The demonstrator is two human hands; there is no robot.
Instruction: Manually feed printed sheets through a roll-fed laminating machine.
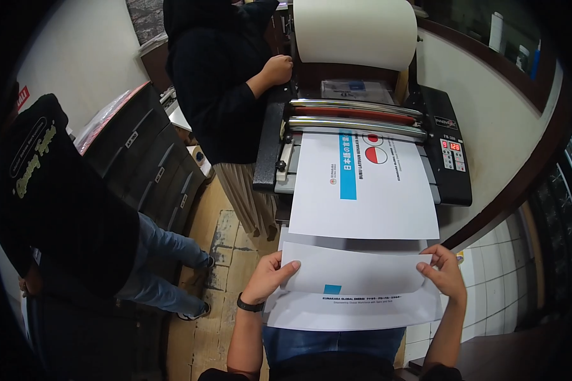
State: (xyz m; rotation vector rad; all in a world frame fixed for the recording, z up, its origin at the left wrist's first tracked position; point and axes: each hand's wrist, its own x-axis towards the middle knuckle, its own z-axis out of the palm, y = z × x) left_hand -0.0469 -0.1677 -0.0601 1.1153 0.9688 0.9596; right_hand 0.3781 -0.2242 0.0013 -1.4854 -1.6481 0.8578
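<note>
My left hand [268, 277] pinches the left edge of a printed paper sheet [352, 264], thumb on top. The same sheet's right corner is in my right hand [443, 272]. Its far part curls back toward me, showing a blank face and a small blue patch. Below the curl lies white paper [352, 314] with lines of print, above my lap. Ahead, a second printed sheet [362, 209] with a blue band and red-and-white circles lies flat on the feed table of a roll laminator [357, 123]. Its far end meets the chrome rollers.
A large film roll [355, 31] sits above the laminator, whose control panel [452, 147] is lit at right. A person in dark clothing [214, 85] stands at its left side, a hand near the frame. Another person [76, 200] stands at far left by dark drawers [143, 138].
</note>
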